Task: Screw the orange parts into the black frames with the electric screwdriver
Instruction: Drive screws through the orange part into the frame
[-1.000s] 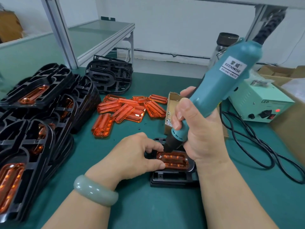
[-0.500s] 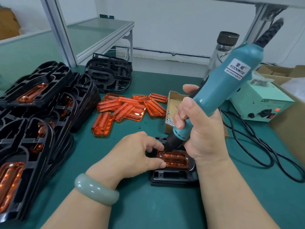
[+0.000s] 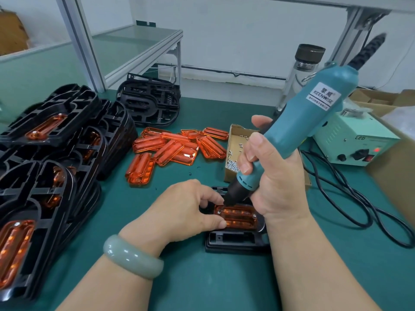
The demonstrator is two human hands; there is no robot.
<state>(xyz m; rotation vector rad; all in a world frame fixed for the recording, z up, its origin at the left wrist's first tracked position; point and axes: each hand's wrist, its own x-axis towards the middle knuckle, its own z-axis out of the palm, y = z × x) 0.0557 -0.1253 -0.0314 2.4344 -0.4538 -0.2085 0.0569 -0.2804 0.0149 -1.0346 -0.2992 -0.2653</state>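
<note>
Nearest: left hand [image 3: 186,207] curled, pinching left end of orange part [image 3: 239,217], seated in black frame [image 3: 235,243] flat on green table [image 3: 202,288] between both hands. Right hand [image 3: 274,176] wrapped round electric screwdriver [image 3: 303,122], tilted, tip down at part's upper-left corner beside left fingertips. Beyond right hand: cardboard box of screws [image 3: 234,144]. Beyond left hand: loose orange pieces [image 3: 170,149]; further left, stacked frames [image 3: 56,153].

Electric screwdriver [image 3: 298,131] is showing a teal body, white label, black nose; orange part [image 3: 238,217] is glowing translucent orange, ribbed, inside black frame [image 3: 233,243]; loose orange parts [image 3: 170,149] far left are matching; stacked frames [image 3: 45,176] at left are showing black; table [image 3: 202,277] is reading dark green; bangle [image 3: 132,259] is looking pale jade; power box [image 3: 350,140] at right is showing mint with a red light; cable [image 3: 350,198] is showing black.
</note>
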